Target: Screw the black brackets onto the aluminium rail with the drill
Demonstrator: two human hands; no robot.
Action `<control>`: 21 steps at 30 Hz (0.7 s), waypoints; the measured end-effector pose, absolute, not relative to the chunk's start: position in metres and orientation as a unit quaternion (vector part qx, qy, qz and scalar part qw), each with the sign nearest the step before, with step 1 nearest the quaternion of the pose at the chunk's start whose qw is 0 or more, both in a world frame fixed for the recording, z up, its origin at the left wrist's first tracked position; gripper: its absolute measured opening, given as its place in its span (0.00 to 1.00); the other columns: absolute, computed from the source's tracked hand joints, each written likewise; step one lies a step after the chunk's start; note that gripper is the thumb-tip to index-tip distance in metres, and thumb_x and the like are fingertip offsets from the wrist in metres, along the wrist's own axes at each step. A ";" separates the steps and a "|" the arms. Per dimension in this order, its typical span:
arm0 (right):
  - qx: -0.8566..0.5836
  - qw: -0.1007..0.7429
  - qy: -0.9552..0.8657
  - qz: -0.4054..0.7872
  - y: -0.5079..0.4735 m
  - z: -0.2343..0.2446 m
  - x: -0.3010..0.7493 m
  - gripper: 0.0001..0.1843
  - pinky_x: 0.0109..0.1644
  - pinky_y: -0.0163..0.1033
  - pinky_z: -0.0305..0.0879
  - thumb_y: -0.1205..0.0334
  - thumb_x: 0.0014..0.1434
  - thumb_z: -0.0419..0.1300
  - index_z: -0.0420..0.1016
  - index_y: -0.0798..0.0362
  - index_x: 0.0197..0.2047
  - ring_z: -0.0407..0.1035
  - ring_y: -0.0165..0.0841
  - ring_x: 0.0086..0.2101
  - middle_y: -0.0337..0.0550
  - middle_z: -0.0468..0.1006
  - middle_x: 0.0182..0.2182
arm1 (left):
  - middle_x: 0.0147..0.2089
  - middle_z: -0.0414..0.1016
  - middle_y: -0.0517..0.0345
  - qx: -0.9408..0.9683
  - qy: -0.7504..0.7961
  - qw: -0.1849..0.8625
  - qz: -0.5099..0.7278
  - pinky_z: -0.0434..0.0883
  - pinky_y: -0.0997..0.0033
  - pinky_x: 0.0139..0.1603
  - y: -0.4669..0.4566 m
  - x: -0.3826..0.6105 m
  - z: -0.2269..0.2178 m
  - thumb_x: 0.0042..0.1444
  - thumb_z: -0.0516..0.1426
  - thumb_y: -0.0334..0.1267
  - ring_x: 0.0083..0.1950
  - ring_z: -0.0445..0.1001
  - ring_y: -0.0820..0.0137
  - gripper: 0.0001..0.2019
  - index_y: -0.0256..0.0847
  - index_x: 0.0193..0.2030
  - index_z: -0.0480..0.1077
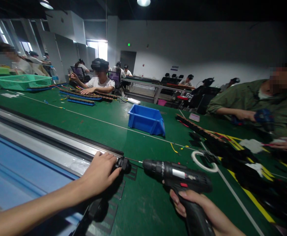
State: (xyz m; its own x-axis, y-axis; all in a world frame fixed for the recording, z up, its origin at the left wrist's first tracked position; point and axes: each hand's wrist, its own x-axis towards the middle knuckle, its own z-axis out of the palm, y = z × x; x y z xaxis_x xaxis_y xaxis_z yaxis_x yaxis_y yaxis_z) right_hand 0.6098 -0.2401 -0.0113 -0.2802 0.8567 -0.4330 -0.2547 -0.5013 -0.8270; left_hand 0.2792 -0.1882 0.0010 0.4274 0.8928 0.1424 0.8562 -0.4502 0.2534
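My right hand (pixel 207 205) is wrapped around the grip of a black cordless drill (pixel 187 178), held level over the green table. A long thin bit (pixel 135 160) points left from its chuck, with the tip at a black end fitting (pixel 125 165) on a long aluminium rail (pixel 57 136). My left hand (pixel 101 170) lies over the rail's end, fingers curled across it and thumb against the fitting. Below that hand, another black knob-like part (pixel 98 208) sits along the same end. Blue panelling (pixel 23 167) shows beside the rail.
A blue bin (pixel 145 118) stands beyond the drill. Yellow wire pieces (pixel 174 148) and a white ring (pixel 204 161) lie nearby. A co-worker's hand at right holds another drill (pixel 264 118). Wired strips (pixel 84 95) and a green basket (pixel 23 82) are across the table (pixel 104 121).
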 end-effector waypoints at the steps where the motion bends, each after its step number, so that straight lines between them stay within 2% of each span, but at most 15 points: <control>1: -0.460 0.381 -0.324 0.734 -0.240 -0.012 0.610 0.13 0.30 0.36 0.58 0.57 0.54 0.65 0.77 0.60 0.30 0.61 0.27 0.25 0.45 0.70 0.28 | 0.40 0.74 0.51 0.842 0.519 0.071 0.128 0.59 0.57 0.48 -0.188 0.279 0.001 0.65 0.49 0.47 0.45 0.70 0.59 0.15 0.40 0.39 0.71; 5: -0.440 0.386 -0.322 0.744 -0.238 -0.014 0.609 0.12 0.28 0.36 0.57 0.57 0.54 0.65 0.75 0.59 0.29 0.60 0.26 0.24 0.45 0.70 0.28 | 0.39 0.74 0.51 0.842 0.519 0.068 0.128 0.58 0.57 0.48 -0.188 0.280 0.002 0.65 0.48 0.47 0.45 0.70 0.59 0.15 0.40 0.39 0.71; 8: -0.427 0.395 -0.312 0.751 -0.237 -0.017 0.608 0.11 0.28 0.35 0.56 0.58 0.54 0.65 0.76 0.59 0.36 0.60 0.26 0.23 0.44 0.70 0.29 | 0.40 0.75 0.51 0.842 0.521 0.067 0.125 0.59 0.58 0.47 -0.188 0.280 0.002 0.65 0.48 0.48 0.45 0.70 0.59 0.16 0.40 0.39 0.71; 11: -0.412 0.403 -0.301 0.760 -0.236 -0.020 0.607 0.16 0.27 0.34 0.55 0.59 0.54 0.65 0.76 0.57 0.45 0.59 0.26 0.23 0.43 0.70 0.28 | 0.40 0.75 0.51 0.842 0.521 0.069 0.121 0.59 0.58 0.47 -0.188 0.280 0.002 0.66 0.48 0.48 0.45 0.70 0.59 0.16 0.40 0.39 0.71; 14: -0.406 0.406 -0.295 0.764 -0.236 -0.022 0.607 0.20 0.26 0.34 0.55 0.58 0.54 0.65 0.74 0.58 0.49 0.59 0.26 0.22 0.42 0.70 0.27 | 0.40 0.75 0.51 0.842 0.521 0.070 0.121 0.59 0.58 0.47 -0.188 0.280 0.002 0.65 0.48 0.48 0.45 0.70 0.59 0.15 0.40 0.39 0.71; 21: -0.397 0.403 -0.264 0.781 -0.234 -0.029 0.609 0.18 0.26 0.33 0.55 0.59 0.53 0.66 0.75 0.59 0.45 0.59 0.25 0.22 0.42 0.70 0.26 | 0.40 0.74 0.51 0.842 0.520 0.068 0.126 0.59 0.58 0.47 -0.187 0.280 0.000 0.65 0.49 0.47 0.45 0.70 0.60 0.15 0.40 0.39 0.71</control>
State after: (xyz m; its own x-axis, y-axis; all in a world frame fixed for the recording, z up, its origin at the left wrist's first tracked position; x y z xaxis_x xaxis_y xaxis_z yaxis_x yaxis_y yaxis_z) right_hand 0.6090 -0.2337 -0.0293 -0.3603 0.8391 -0.4077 -0.4206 -0.5362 -0.7319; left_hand 0.2798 -0.1871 -0.0003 0.4263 0.8933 0.1422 0.8591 -0.4491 0.2456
